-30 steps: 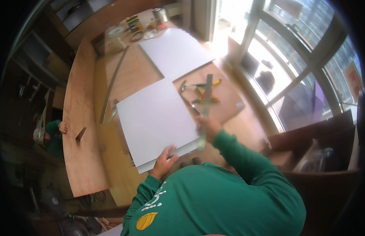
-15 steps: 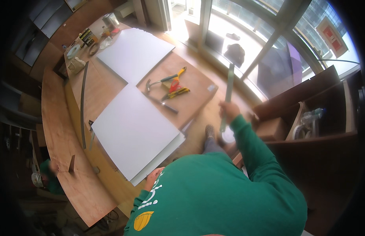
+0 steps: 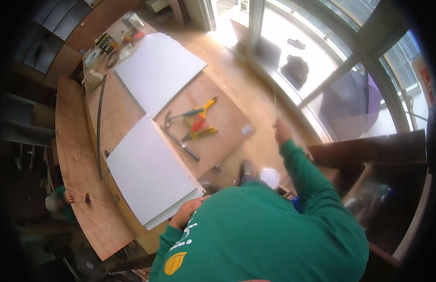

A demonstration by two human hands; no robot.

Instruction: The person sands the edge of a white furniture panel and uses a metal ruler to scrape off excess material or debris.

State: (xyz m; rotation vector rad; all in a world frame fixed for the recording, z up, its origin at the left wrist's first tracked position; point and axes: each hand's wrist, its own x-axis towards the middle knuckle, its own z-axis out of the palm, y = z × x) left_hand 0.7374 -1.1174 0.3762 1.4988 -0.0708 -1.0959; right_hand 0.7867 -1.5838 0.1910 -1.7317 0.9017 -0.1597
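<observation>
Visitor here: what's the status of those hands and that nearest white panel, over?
Right hand gripping thin strip, blurred. Left hand at edge of near white panel. Claw hammer lying alongside on brown board.

Long strip (image 3: 276, 104) now seemingly edge-on

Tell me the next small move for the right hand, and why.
Probably swing the thin strip inward over the nearer white panel: the right hand holds it out above the floor, while the left hand is at that panel's near edge.
</observation>
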